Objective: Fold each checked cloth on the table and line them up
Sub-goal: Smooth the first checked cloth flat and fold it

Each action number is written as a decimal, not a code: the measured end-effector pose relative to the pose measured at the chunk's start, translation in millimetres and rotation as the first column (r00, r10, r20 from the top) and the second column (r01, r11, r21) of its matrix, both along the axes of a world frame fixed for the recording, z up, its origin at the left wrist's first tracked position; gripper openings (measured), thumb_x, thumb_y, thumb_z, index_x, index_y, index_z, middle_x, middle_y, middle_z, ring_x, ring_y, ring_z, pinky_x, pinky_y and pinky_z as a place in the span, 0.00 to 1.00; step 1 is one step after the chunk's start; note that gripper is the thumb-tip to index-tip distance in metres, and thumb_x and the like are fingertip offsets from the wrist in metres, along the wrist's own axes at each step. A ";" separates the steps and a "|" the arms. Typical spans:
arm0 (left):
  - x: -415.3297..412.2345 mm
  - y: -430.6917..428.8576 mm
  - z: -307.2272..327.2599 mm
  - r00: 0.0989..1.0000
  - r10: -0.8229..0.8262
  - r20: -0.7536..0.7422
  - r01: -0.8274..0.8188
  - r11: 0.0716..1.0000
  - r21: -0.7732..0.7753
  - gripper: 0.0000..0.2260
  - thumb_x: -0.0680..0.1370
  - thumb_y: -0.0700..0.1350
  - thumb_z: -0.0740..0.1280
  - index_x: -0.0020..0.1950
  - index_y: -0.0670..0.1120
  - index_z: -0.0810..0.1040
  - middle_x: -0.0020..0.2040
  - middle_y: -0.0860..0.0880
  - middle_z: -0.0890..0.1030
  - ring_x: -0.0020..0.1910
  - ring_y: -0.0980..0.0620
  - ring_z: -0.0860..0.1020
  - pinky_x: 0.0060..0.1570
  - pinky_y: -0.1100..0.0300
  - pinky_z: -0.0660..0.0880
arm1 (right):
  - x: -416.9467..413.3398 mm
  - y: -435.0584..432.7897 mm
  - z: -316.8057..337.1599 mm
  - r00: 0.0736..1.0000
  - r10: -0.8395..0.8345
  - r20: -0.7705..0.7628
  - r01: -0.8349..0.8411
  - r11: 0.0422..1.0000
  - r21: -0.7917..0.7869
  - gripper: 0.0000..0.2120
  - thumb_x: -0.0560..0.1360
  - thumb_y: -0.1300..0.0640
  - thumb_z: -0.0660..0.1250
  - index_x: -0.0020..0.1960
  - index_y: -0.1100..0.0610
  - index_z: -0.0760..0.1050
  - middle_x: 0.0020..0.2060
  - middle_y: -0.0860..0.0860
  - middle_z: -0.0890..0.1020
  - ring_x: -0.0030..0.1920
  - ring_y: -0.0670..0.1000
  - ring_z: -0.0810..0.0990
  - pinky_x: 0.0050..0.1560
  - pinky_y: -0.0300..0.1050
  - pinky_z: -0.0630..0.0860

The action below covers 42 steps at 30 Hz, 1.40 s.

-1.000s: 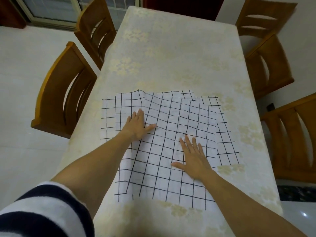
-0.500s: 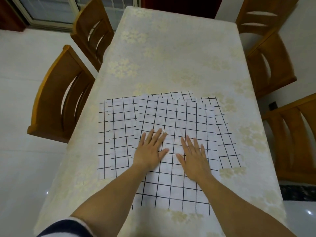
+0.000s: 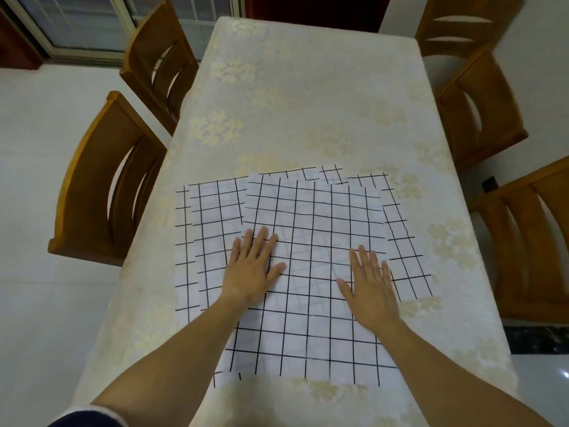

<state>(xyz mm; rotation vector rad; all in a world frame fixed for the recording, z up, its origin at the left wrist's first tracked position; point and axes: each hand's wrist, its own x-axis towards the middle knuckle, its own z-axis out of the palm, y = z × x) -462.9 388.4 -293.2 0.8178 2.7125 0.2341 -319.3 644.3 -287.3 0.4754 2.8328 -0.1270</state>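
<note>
Several white cloths with a black grid lie overlapped on the near half of the table. The top checked cloth (image 3: 314, 217) is spread flat in the middle. My left hand (image 3: 254, 269) lies palm down on its left part, fingers apart. My right hand (image 3: 371, 288) lies palm down on its right part, fingers apart. A lower cloth (image 3: 209, 217) sticks out at the left, and another lower cloth (image 3: 409, 266) sticks out at the right. Edges of cloths underneath show at the far side.
The table (image 3: 308, 103) wears a cream floral tablecloth. Two wooden chairs (image 3: 104, 186) stand along its left side, and several more wooden chairs (image 3: 480, 112) stand at the right. A window is at the far left.
My left hand slid from the far left of the top cloth toward me and the middle, and the wrinkles went flat. Since then both hands have drawn apart sideways on the cloth.
</note>
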 end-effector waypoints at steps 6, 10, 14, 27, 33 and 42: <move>6.3 7.7 0.9 0.992 0.117 -0.039 -0.116 0.993 0.020 0.35 0.79 0.69 0.37 0.82 0.55 0.37 0.82 0.51 0.35 0.80 0.47 0.33 0.78 0.46 0.35 | -23.1 -43.4 14.5 0.999 0.019 -0.029 -0.020 0.999 -0.047 0.41 0.77 0.27 0.41 0.80 0.50 0.36 0.79 0.54 0.36 0.78 0.55 0.33 0.78 0.59 0.39; 5.1 0.6 4.6 0.930 0.367 0.024 -0.368 0.930 0.026 0.36 0.81 0.69 0.42 0.83 0.50 0.38 0.82 0.44 0.38 0.81 0.43 0.37 0.79 0.44 0.38 | -32.9 -74.2 17.6 0.998 -0.005 0.061 0.013 0.992 -0.124 0.48 0.72 0.23 0.45 0.79 0.49 0.30 0.77 0.55 0.30 0.77 0.59 0.30 0.75 0.64 0.34; -5.6 -5.3 7.8 0.940 0.330 0.089 -0.333 0.942 0.030 0.38 0.80 0.70 0.45 0.83 0.50 0.39 0.83 0.46 0.41 0.81 0.45 0.39 0.80 0.46 0.40 | -37.6 -77.3 12.8 0.988 0.025 0.154 0.007 0.978 -0.207 0.53 0.69 0.21 0.53 0.78 0.47 0.29 0.77 0.52 0.29 0.76 0.59 0.28 0.74 0.66 0.33; -23.0 -8.1 14.9 0.971 0.238 -0.012 -0.236 0.969 0.073 0.35 0.82 0.67 0.44 0.83 0.51 0.43 0.82 0.48 0.36 0.81 0.44 0.38 0.79 0.43 0.40 | -56.1 -20.5 37.0 0.991 0.125 0.040 -0.111 0.958 -0.263 0.47 0.71 0.24 0.55 0.80 0.42 0.37 0.80 0.50 0.39 0.79 0.56 0.38 0.78 0.59 0.39; -16.1 -9.9 7.9 0.932 0.346 0.105 -0.343 0.938 -0.047 0.36 0.80 0.69 0.41 0.82 0.53 0.37 0.81 0.45 0.34 0.80 0.38 0.37 0.76 0.33 0.40 | -56.0 -79.3 18.5 0.968 -0.165 0.190 0.199 0.965 -0.173 0.59 0.64 0.16 0.47 0.78 0.51 0.28 0.77 0.61 0.32 0.76 0.64 0.30 0.74 0.67 0.35; -56.4 -22.8 17.9 0.934 0.304 0.189 -0.326 0.940 0.103 0.38 0.80 0.71 0.47 0.83 0.51 0.45 0.83 0.50 0.42 0.82 0.49 0.49 0.79 0.41 0.41 | -47.4 -7.4 18.4 0.957 0.193 0.215 -0.133 0.955 -0.265 0.62 0.59 0.22 0.67 0.74 0.35 0.26 0.75 0.49 0.26 0.76 0.56 0.26 0.76 0.63 0.34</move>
